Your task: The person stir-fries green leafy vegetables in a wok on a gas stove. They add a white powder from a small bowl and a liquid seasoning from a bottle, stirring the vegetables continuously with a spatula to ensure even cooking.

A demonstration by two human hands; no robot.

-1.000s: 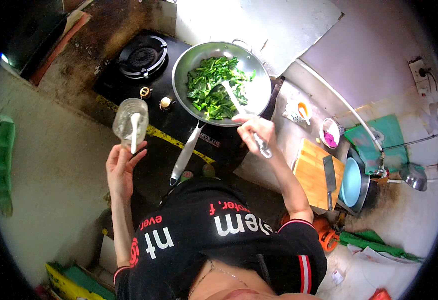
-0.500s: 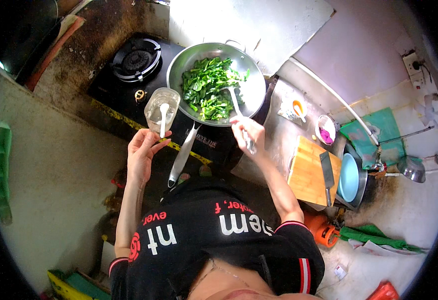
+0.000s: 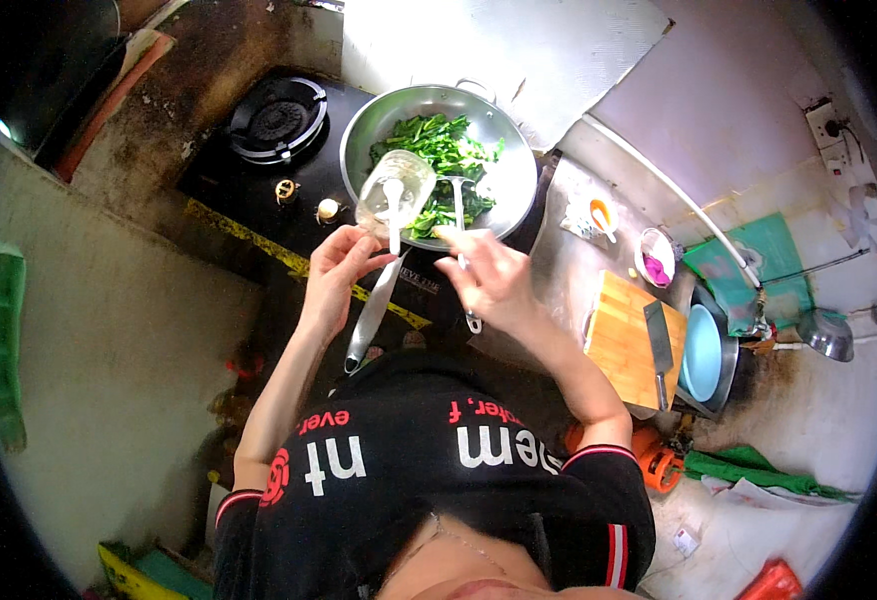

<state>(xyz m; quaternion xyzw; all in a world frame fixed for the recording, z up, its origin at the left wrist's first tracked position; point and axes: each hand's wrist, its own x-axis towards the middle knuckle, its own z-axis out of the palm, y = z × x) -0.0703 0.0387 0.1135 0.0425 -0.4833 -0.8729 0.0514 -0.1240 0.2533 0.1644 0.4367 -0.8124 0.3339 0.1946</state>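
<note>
My left hand (image 3: 343, 262) pinches the rim of a clear plastic tub (image 3: 415, 176), holding it over the near left part of the steel wok (image 3: 519, 175). A white spoon (image 3: 394, 205) stands in the tub, its handle towards me. Chopped leafy greens (image 3: 439, 140) lie in the wok, partly hidden by the tub. A spatula (image 3: 460, 205) rests among the greens, its handle running under my right hand (image 3: 496, 272). That hand is slightly blurred, fingers stretched left across the handle and apart from the spoon; it does not appear to grip anything.
A bare burner (image 3: 279, 118) is left of the wok, whose long handle (image 3: 372, 318) points towards me. To the right are a wooden board (image 3: 616, 335) with a cleaver (image 3: 658, 345), a blue basin (image 3: 699, 352), a small orange bowl (image 3: 602, 213) and a white bowl (image 3: 643, 245).
My left hand has brought the tub and spoon rightward over the wok. My right hand has loosened from the spatula, its fingers now reaching left; the spatula's handle has swung left.
</note>
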